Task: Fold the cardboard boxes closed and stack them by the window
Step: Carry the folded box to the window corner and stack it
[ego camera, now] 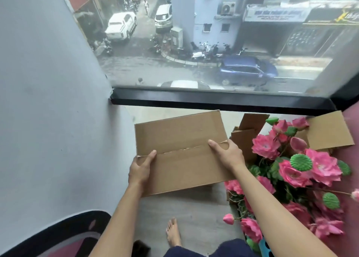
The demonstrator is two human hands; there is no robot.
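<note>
from the head view, both hands hold a closed cardboard box (180, 150) over the wooden floor (194, 208), just short of the window (213, 43) and its black sill (213, 101). the left hand (140, 169) grips the box's left end, thumb on top by the centre seam, fingers hidden down the side. the right hand (227, 153) lies over the right end of the seam, fingers curled onto the top and over the edge. the two top flaps meet between the hands, the seam a little ragged.

just beyond the right hand stands a second box, the open cardboard box (248, 132), its flaps up, and past that the pink artificial flowers (291, 169). the grey wall (48, 101) is close beside the left hand.

to place it well, i judge the hands should keep both thumbs pressing the seam so the flaps do not spring, lower the box level, and set it square to the sill, clear of the raised flaps on the right.
</note>
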